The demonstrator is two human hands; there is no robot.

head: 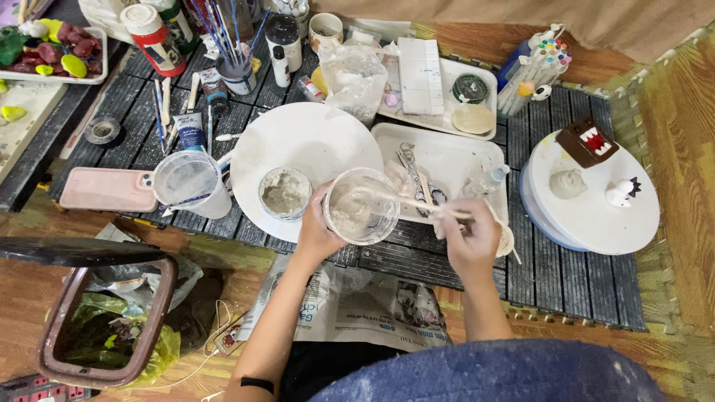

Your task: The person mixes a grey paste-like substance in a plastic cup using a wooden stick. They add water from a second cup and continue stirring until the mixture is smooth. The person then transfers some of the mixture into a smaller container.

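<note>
My left hand point(316, 232) grips a clear plastic cup point(360, 206) with grey-white paste inside, tilted toward me over the front edge of a low dark slatted table point(573, 275). My right hand point(471, 237) pinches a thin wooden stick point(417, 203) whose far end reaches into the cup's paste. Just left of the cup, a small round tub of grey paste point(284, 193) rests on a large white round board point(298, 141). Behind my right hand lies a white tray point(454, 152) with metal tools on it.
A clear measuring jug point(190, 182) and a pink phone point(106, 189) sit at the left. At the right, a white turntable point(596, 216) carries small clay figures. Brushes, paint bottles and marker pens stand at the back. A brown bin point(104, 320) and newspaper point(357, 309) are on the floor.
</note>
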